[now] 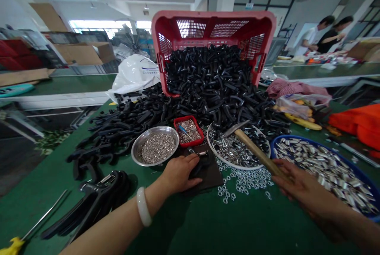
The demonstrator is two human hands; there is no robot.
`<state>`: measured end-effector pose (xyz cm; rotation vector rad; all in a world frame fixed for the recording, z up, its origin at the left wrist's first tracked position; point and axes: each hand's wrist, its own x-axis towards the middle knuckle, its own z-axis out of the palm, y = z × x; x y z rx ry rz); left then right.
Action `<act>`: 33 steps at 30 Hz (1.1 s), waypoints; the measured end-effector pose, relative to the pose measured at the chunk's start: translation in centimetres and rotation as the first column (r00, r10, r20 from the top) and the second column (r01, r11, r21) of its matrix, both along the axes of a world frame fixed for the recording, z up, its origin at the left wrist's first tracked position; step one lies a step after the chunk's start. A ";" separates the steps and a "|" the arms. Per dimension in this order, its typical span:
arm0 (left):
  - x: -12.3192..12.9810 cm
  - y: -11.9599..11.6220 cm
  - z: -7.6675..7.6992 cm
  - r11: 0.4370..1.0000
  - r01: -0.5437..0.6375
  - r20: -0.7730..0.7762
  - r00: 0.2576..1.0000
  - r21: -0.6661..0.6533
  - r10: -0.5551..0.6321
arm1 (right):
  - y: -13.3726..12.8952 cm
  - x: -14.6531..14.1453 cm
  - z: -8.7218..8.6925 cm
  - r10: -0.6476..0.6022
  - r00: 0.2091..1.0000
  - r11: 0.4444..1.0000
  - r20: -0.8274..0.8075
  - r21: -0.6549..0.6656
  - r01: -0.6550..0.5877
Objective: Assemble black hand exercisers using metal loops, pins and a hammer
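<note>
Head view: the right hand [297, 183] is closed round the end of the wooden handle of a hammer [252, 148], whose steel head points up and away over a white plate [237, 166] of bolts. The left hand [181, 174] lies palm down over a black part [200, 166] on a dark pad [208, 176], with a small metal fitting [197, 153] showing just beyond the fingers [192, 160]. The hand covers much of the part, so I cannot tell whether it grips or only presses. That forearm [118, 223] comes in from the lower left, wearing a pale bangle [143, 206], and the right forearm [335, 215] reaches in from the lower right.

Loose washers [243, 183] lie on the green table [178, 223] between the hands. Around them sit a steel bowl [154, 146] of small metal pieces, a red tray [189, 130] of screws, and a blue tray [323, 168] of silver tubes. Judging by the piles, little is done: only a small stack of black pieces [95, 203] with metal fittings lies at lower left. A great heap of black parts [208, 84] spills from a tipped red crate [213, 21], and the metal stocks look plentiful. Two people [323, 35] work at a far table.
</note>
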<state>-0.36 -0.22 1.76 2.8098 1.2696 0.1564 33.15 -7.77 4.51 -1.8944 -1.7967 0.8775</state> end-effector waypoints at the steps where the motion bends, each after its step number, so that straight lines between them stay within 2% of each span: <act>1: 0.1 -0.1 0.1 1.000 -0.019 -0.026 0.999 -0.012 0.019 | -0.5 -0.7 -0.4 0.015 0.996 0.994 0.089 0.105 -0.024; 4: 0.5 -0.4 0.1 0.997 -0.068 -0.087 0.994 -0.041 0.065 | -1.3 -2.6 -1.6 0.095 0.936 0.921 0.339 0.327 -0.212; 8: 0.6 -0.5 0.1 0.994 -0.093 -0.099 0.991 -0.061 0.087 | -1.3 -4.1 -1.7 0.163 0.799 0.860 0.579 0.313 -0.403; 11: 0.6 -0.5 0.0 0.992 -0.103 -0.084 0.992 -0.077 0.097 | -1.3 -4.7 -0.8 0.147 0.811 0.809 0.567 0.402 -0.428; 14: 0.5 -0.3 -0.1 0.992 -0.091 -0.052 0.995 -0.089 0.087 | -1.3 -4.9 -0.6 0.036 0.863 0.765 0.504 0.542 -0.349; 16: 0.3 -0.2 -0.2 0.991 -0.087 -0.048 0.995 -0.099 0.082 | -1.1 -4.7 -0.9 0.029 0.857 0.787 0.514 0.516 -0.337; 18: 0.1 0.0 -0.3 0.991 -0.079 -0.044 0.996 -0.104 0.074 | -0.9 -4.3 -0.9 0.113 0.838 0.848 0.534 0.388 -0.361; 20: -0.1 0.1 -0.3 0.993 -0.059 -0.027 0.998 -0.103 0.056 | -0.8 -4.1 -0.7 0.174 0.836 0.885 0.520 0.290 -0.365; 21: -0.2 0.2 -0.4 0.994 -0.047 -0.015 0.999 -0.099 0.046 | -0.9 -4.0 -0.5 0.163 0.849 0.890 0.503 0.295 -0.346; 23: -0.4 0.3 -0.4 0.995 -0.028 0.003 1.000 -0.093 0.028 | -1.3 -4.0 -0.6 0.064 0.882 0.879 0.467 0.392 -0.271; 25: -0.5 0.5 -0.4 0.996 -0.022 0.006 1.000 -0.090 0.023 | -1.7 -4.0 -1.2 -0.003 0.891 0.868 0.454 0.444 -0.223; 26: -0.5 0.6 -0.3 0.996 -0.016 0.005 1.000 -0.090 0.017 | -1.8 -4.0 -1.6 0.006 0.887 0.879 0.462 0.421 -0.226; 28: -0.6 0.7 -0.2 0.996 0.002 0.005 1.000 -0.091 -0.001 | -1.6 -3.9 -2.0 0.101 0.868 0.912 0.487 0.303 -0.276; 30: -0.8 0.9 -0.1 0.995 0.022 -0.001 1.000 -0.095 -0.022 | -1.3 -3.8 -1.4 0.171 0.858 0.925 0.485 0.221 -0.309; 33: -1.5 1.1 -0.3 0.994 0.036 0.009 0.999 -0.103 -0.036 | -1.2 -4.4 0.5 0.117 0.884 0.910 0.453 0.308 -0.278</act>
